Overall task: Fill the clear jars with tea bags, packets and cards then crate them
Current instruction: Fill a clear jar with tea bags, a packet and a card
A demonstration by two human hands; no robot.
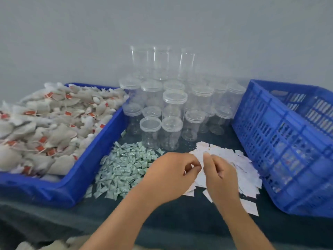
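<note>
Several clear lidded jars (174, 107) stand in rows at the back middle of the table, with taller jars stacked behind them. On the left, a blue tray (100, 159) is heaped with tea bags (54, 123) that carry red tags. A pile of small green packets (124, 168) lies in front of the jars, and a pile of white cards (243, 170) lies to its right. My left hand (171, 175) and my right hand (220, 177) meet above the near edge of the card pile. Together they pinch a white card (201, 159) between their fingertips.
A tall blue slatted crate (288, 141) stands at the right edge and looks empty inside. The table has a dark cover (180, 222), and a plain grey wall is behind it. A few tea bags lie at the bottom left, below the table edge.
</note>
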